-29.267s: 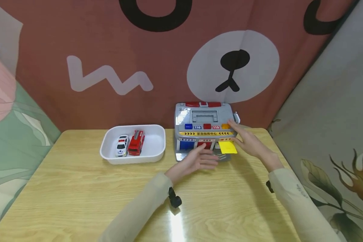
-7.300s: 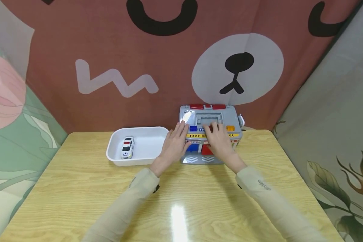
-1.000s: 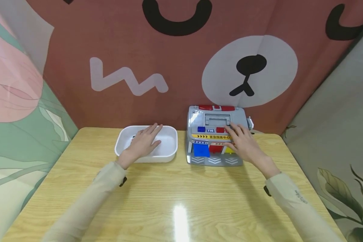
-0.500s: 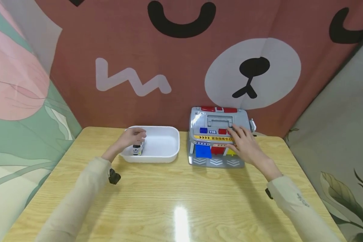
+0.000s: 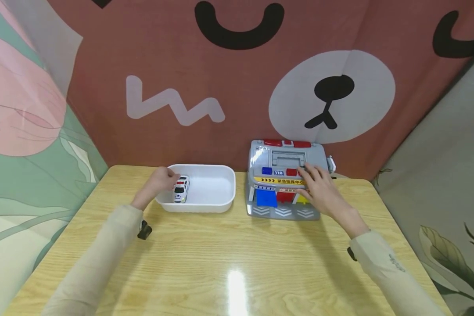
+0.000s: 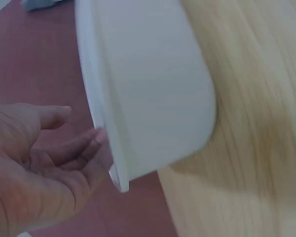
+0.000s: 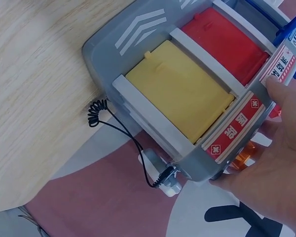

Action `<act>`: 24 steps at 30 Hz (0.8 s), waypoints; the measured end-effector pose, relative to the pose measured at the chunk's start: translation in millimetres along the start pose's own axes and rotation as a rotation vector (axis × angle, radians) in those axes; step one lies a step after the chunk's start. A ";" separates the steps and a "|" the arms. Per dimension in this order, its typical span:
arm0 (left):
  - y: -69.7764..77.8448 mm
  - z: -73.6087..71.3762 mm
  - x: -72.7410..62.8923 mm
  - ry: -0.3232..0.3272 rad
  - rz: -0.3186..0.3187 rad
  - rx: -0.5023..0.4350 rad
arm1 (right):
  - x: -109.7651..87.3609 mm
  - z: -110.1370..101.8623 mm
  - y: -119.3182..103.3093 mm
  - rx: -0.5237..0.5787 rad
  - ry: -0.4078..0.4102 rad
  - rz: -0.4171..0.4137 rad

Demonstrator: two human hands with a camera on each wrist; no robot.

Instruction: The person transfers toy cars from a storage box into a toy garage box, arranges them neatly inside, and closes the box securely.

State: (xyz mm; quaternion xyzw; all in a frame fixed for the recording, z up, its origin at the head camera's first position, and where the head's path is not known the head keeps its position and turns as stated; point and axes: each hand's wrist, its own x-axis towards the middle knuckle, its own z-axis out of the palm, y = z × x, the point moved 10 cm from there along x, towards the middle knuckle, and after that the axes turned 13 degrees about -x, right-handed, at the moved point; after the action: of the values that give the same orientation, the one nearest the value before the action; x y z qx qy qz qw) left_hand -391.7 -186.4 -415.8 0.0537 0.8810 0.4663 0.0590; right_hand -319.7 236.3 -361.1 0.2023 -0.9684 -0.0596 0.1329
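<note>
At the left end of a white tray [image 5: 211, 206] is my left hand [image 5: 162, 183], fingers loosely bent beside a white toy police car [image 5: 180, 191] that lies in the tray. In the left wrist view those fingers [image 6: 91, 148] are right at the tray's rim, with the car out of sight. My right hand [image 5: 321, 188] holds the roof edge of a grey toy rescue station [image 5: 260, 153], thumb in front and fingers on top. The station's blue door [image 5: 266, 198] is swung up; its red door [image 7: 224, 47] and yellow door [image 7: 180, 91] are down.
A wooden table [image 5: 205, 259] carries the tray and station. Behind it hangs a brown curtain [image 5: 174, 145] with a bear print. From the station's right side sticks a white handle [image 7: 160, 175] with a coiled black cord [image 7: 99, 112].
Since 29.3 seconds ago the red fire truck has left the tray and the yellow door has closed. Since 7.3 seconds ago the blue door has opened. My left hand has moved leftward to the car.
</note>
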 end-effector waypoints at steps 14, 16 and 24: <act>-10.9 30.1 -3.7 -0.114 -0.106 0.249 | 0.9 2.4 -0.2 -0.031 0.001 -0.001; -12.1 31.6 -3.3 -0.116 -0.105 0.239 | 0.6 2.8 -0.2 -0.029 0.004 0.001; -16.3 32.2 -0.2 -0.087 -0.093 0.229 | -0.5 1.9 0.5 -0.028 0.029 -0.001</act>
State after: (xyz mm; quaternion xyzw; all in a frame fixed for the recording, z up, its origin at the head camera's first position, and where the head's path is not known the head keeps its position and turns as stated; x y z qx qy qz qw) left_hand -387.2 -169.2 -447.3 0.0393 0.9267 0.3565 0.1124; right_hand -320.0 237.1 -362.9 0.2017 -0.9654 -0.0701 0.1497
